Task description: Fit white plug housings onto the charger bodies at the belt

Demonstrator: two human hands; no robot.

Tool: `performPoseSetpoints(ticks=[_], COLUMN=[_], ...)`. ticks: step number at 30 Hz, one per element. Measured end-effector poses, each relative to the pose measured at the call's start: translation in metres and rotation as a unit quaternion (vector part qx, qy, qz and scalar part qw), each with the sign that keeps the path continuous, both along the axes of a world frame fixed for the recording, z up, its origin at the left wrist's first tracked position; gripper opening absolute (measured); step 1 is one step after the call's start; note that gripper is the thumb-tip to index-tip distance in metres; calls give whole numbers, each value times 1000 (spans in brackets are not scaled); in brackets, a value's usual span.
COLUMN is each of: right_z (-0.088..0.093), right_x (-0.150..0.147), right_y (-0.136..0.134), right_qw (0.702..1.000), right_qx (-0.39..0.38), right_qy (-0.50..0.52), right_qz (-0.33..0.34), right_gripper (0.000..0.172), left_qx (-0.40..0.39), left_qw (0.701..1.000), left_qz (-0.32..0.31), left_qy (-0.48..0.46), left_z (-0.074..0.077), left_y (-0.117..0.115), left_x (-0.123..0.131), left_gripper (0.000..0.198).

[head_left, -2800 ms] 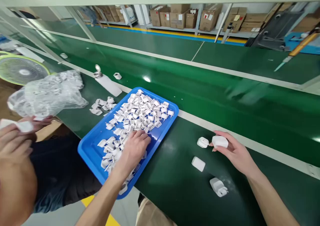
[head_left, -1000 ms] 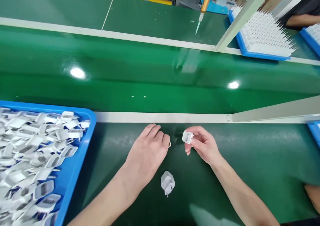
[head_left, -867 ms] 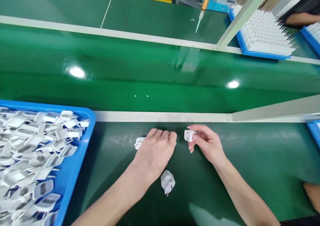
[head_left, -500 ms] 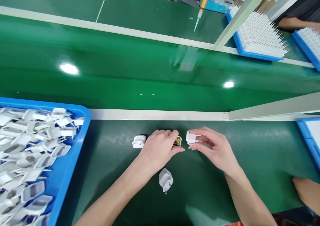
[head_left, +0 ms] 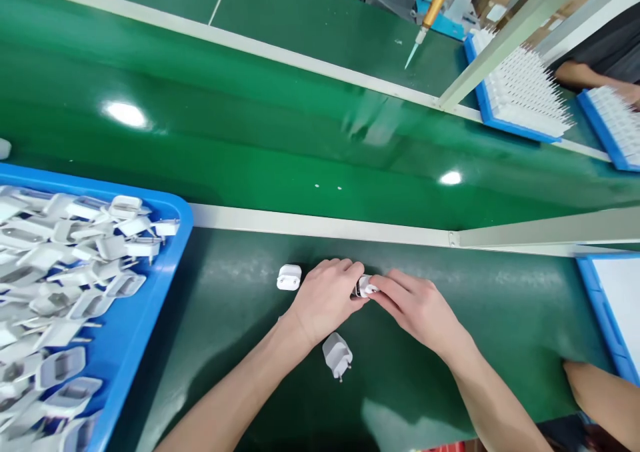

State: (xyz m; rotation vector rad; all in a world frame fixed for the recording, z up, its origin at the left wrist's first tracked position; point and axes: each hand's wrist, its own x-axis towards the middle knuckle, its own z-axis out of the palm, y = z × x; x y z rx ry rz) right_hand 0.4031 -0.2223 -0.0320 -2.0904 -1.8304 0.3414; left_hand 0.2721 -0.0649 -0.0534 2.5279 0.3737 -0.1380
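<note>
Now the gap between the two held parts has been closed: half a second ago the white plug piece (head_left: 367, 286) was held apart from the small housing (head_left: 357, 288), and at this moment it has been brought up against the housing's near end. With that, the parts are being handled as one, though a dark strip can be made out between them, so full seating cannot be judged. The housing is clasped by the curled left hand (head_left: 327, 295), under which most of it is hidden; the plug piece is pinched between the thumb and fingertips of the right hand (head_left: 420, 309). Both are held over the green work surface (head_left: 235, 265), near the pale rail (head_left: 320, 227). Smooth, hard white casings, seemingly of moulded plastic, are seen all round. A rounded, boxy plug (head_left: 289, 277) is left beside the left hand, and an angular adapter (head_left: 337, 355), its facets softly shaded and its thin pins pointed toward the wearer, is set below the wrists. To the left, a blue tray (head_left: 157, 292) with a glossy rounded rim is heaped with white plug parts (head_left: 47, 255), hollow-mouthed and slim-pinned, jumbled at every angle. The surface is faintly scuffed, and soft shadows are cast across it.
</note>
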Motion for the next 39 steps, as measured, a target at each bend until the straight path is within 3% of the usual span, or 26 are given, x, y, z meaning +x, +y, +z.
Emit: performPoseSetpoints(ticks=[8,21,26,39], right_z=[5,-1,-3,-1], right_x=[-6,-9,-8,-8], right_y=[1,-3,-2,2], right_qw=[1000,999,999,998], right_qx=[-23,-16,14,-15], right_qy=[-18,-28,-38,-41], right_qz=[11,10,23,36], right_gripper=[23,21,19,23], left_qx=[2,3,11,-2], left_qw=[998,995,995,997], left_qz=[10,15,20,11], left_qy=[-61,-99,-98,-79], left_z=[-10,-9,-12,-10], left_y=[-4,-5,-7,-6], left_x=[-5,-9,-9,-7], left_gripper=[22,18,20,14])
